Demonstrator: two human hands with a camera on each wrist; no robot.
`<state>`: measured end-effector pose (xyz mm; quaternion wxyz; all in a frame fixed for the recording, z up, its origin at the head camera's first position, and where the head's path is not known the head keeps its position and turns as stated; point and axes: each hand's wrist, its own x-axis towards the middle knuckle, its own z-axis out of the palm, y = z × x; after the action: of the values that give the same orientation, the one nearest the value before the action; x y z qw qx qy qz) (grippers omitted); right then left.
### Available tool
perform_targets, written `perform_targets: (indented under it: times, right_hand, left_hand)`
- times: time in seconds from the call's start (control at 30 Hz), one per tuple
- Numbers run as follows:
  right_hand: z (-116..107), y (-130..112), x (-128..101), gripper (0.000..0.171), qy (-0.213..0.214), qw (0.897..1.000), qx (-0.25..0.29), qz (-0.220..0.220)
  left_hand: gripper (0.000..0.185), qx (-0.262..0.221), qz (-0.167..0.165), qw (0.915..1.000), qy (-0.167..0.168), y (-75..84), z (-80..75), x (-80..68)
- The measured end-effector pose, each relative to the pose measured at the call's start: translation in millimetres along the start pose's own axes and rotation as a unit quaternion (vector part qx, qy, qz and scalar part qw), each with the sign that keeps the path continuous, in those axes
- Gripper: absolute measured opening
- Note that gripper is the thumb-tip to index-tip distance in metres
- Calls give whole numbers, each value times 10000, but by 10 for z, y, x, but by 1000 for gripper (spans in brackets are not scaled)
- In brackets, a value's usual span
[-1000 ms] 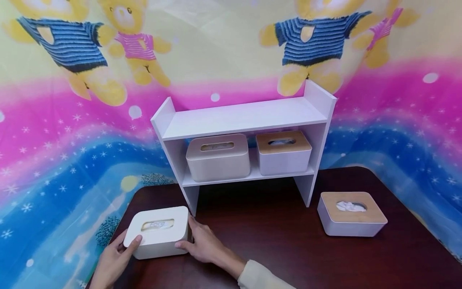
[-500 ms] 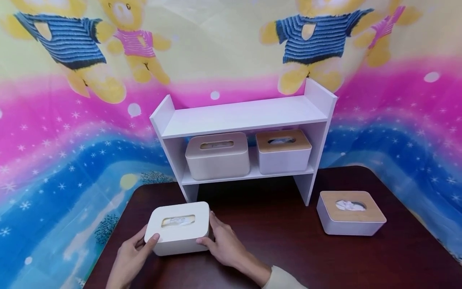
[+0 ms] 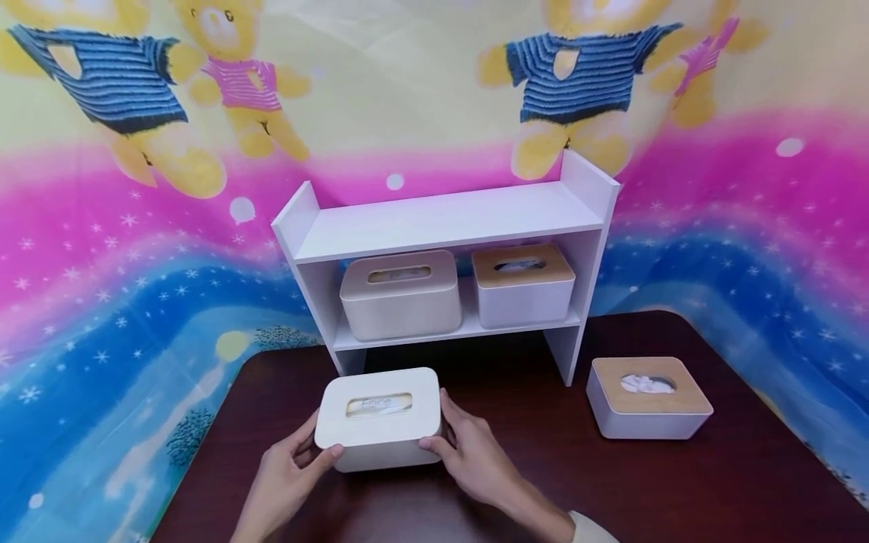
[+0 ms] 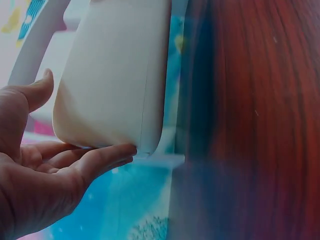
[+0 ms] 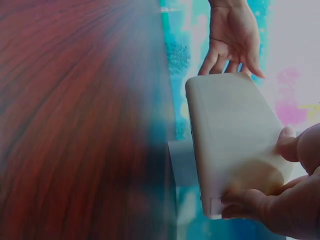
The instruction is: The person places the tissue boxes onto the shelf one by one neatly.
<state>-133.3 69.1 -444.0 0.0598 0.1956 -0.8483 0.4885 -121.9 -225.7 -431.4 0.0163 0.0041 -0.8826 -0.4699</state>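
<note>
A cream tissue box [image 3: 383, 381] with a rounded lid is held level between both hands, in front of the shelf. Through its oval slot a pack with faint lettering shows. My left hand [image 3: 288, 471] grips the left end, thumb at the front edge and fingers along the side. At the other end my right hand [image 3: 475, 456] holds it the same way, thumb on the front corner. Both wrist views show the tissue box [image 4: 112, 75] raised off the table; its front face [image 5: 232, 120] is seen between the hands in the right wrist view. Some fingertips are hidden.
A white two-tier shelf [image 3: 448, 226] stands behind. On its lower tier sit another cream tissue box [image 3: 400, 305] and a white one with a wooden lid [image 3: 523, 298]. A further wooden-lidded tissue box [image 3: 648, 411] stands on the dark table [image 3: 543, 483] at right.
Both hands have carried the cream tissue box from the table's left side rightward, to in front of the shelf's left half. The other boxes stay put; the view has shifted slightly.
</note>
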Motion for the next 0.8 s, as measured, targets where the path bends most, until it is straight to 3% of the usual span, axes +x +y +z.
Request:
perform_targets:
  times: [0.17,0.43,0.8]
  right_hand:
    - [-172,21,-71,83,213,9997,-96,118]
    - [-416,-28,-130,80,355,9985,-358,205]
    - [-584,-208,-144,80,277,9989,-357,110]
  left_hand:
    - [80,-182,315,9993,-38,128,60,-15]
    - [74,-320,553,9979,-118,309,81,-40]
    - [66,-470,524,9975,101,534,63,-98]
